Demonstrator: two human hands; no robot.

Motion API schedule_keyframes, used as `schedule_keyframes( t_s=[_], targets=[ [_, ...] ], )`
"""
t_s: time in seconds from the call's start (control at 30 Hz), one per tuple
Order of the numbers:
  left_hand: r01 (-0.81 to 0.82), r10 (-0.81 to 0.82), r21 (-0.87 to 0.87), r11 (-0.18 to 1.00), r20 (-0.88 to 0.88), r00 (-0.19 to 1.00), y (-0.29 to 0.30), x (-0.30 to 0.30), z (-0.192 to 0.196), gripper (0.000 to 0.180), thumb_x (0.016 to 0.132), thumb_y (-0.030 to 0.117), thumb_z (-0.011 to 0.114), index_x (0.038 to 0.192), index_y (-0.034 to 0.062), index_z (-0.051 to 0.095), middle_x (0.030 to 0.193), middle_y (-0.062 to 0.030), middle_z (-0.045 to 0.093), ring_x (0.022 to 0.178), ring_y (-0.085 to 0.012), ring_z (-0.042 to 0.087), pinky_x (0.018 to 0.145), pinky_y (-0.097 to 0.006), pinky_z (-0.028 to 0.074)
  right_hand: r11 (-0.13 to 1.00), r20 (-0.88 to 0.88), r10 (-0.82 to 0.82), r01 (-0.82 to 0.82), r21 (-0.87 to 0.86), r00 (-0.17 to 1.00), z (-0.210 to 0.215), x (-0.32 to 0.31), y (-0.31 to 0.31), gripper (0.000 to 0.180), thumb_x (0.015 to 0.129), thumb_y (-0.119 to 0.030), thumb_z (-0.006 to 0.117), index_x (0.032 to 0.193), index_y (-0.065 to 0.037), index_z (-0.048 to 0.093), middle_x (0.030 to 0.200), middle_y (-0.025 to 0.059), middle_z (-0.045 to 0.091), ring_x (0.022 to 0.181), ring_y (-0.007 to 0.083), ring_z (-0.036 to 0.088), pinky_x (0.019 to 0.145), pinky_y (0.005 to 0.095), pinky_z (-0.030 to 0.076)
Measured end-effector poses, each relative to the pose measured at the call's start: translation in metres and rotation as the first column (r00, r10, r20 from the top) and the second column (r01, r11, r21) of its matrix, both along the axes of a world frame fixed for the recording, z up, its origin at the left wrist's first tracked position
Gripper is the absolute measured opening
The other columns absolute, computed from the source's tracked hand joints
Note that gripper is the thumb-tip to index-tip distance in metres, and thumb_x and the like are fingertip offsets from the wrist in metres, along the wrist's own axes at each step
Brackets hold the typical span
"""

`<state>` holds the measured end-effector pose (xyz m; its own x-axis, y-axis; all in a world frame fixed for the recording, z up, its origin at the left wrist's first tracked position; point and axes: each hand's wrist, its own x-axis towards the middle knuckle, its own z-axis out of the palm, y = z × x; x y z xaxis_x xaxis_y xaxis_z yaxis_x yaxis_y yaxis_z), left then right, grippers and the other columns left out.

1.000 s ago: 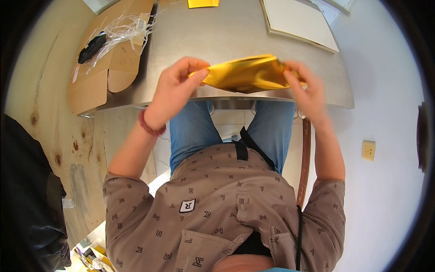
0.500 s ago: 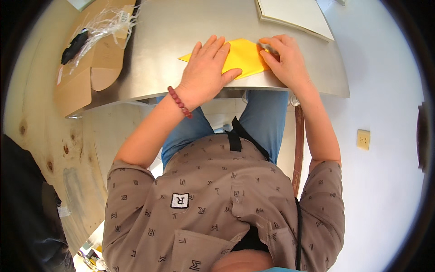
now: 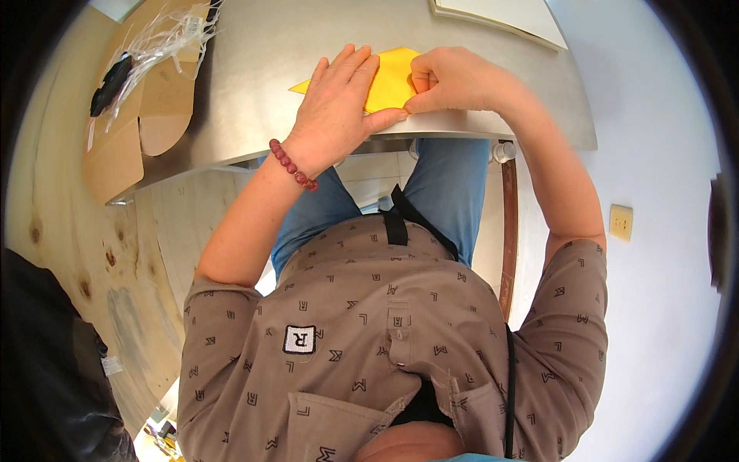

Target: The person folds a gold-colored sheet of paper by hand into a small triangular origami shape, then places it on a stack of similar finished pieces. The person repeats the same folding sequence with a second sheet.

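Note:
A yellow folded sheet [image 3: 392,81], which looks like paper, lies near the front edge of the metal table [image 3: 262,85]. One pointed corner sticks out to the left from under my left hand [image 3: 336,96]. That hand lies flat on the sheet, its fingers stretched away from me and its thumb along the near edge. My right hand [image 3: 454,81] is closed at the sheet's right side, fingers curled and thumb pressed at the near right edge. The right end of the sheet is hidden behind these fingers.
An open cardboard box [image 3: 165,100] stands at the table's left, with clear plastic wrapping [image 3: 165,42] and a black item [image 3: 112,83] on it. A white board or pad [image 3: 500,19] lies at the far right. The wall [image 3: 647,138] rises on the right.
My right hand has moved left over the sheet's right side and its fingers have curled in. My left hand still lies flat on the sheet. The whole view has shifted slightly.

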<state>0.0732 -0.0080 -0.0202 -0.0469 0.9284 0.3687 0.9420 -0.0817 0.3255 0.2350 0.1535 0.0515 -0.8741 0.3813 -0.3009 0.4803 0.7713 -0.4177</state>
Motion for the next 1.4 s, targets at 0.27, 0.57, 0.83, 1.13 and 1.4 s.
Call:
schedule_keyframes(
  t_s=[0.27, 0.57, 0.83, 1.13, 1.4],
  targets=[
    [0.006, -0.005, -0.011, 1.0, 0.024, 1.0, 0.001, 0.001, 0.004, 0.078, 0.089, 0.044, 0.08, 0.144, -0.0054, 0.055, 0.153, -0.0248, 0.052, 0.149, -0.0409, 0.041, 0.124, -0.052, 0.029, 0.986, 0.136, -0.108, 0.088, 0.144, 0.985, 0.004, 0.009, 0.012, 0.065, 0.069, -0.061, 0.086, 0.101, -0.005, 0.075, 0.092, 0.0142, 0.074, 0.085, 0.0298, 0.072, 0.072, 0.0392, 0.055],
    [-0.008, 0.008, -0.007, 1.0, 0.009, 1.0, 0.002, 0.001, 0.001, 0.08, 0.089, 0.048, 0.079, 0.142, -0.0065, 0.054, 0.152, -0.0254, 0.052, 0.15, -0.0407, 0.04, 0.124, -0.055, 0.03, 0.958, 0.09, -0.253, 0.236, 0.165, 0.963, -0.001, 0.048, 0.045, 0.061, 0.068, -0.059, 0.089, 0.081, -0.008, 0.06, 0.073, 0.0057, 0.055, 0.069, 0.0205, 0.054, 0.059, 0.0375, 0.04],
    [0.006, -0.006, -0.004, 1.0, 0.015, 1.0, 0.002, -0.001, -0.001, 0.08, 0.091, 0.046, 0.079, 0.147, -0.0052, 0.053, 0.155, -0.0255, 0.05, 0.15, -0.0422, 0.04, 0.125, -0.054, 0.029, 0.915, 0.077, -0.397, 0.389, 0.104, 0.914, 0.008, 0.085, 0.073, 0.049, 0.081, -0.044, 0.086, 0.075, -0.01, 0.052, 0.068, -0.0009, 0.048, 0.065, 0.0118, 0.043, 0.057, 0.0327, 0.033],
    [-0.023, 0.023, -0.032, 0.999, 0.001, 1.0, 0.001, 0.003, -0.002, 0.084, 0.094, 0.053, 0.073, 0.148, -0.0068, 0.05, 0.157, -0.023, 0.048, 0.152, -0.0388, 0.037, 0.127, -0.054, 0.026, 0.96, -0.656, 0.05, 0.146, 0.24, 0.753, -0.04, 0.021, -0.023, 0.023, 0.099, -0.016, 0.062, 0.118, -0.006, 0.072, 0.112, 0.0126, 0.066, 0.106, 0.0327, 0.064, 0.091, 0.0408, 0.055],
    [-0.026, 0.025, -0.006, 1.0, -0.046, 0.999, 0.0, 0.005, -0.005, 0.081, 0.095, 0.055, 0.069, 0.152, 0.0009, 0.05, 0.158, -0.0178, 0.049, 0.153, -0.0377, 0.036, 0.125, -0.059, 0.026, 0.884, -0.569, 0.053, 0.226, 0.41, 0.821, -0.065, 0.001, -0.033, 0.036, 0.099, -0.014, 0.06, 0.132, -0.002, 0.068, 0.115, 0.0147, 0.062, 0.105, 0.0339, 0.06, 0.093, 0.0428, 0.053]
  ],
)
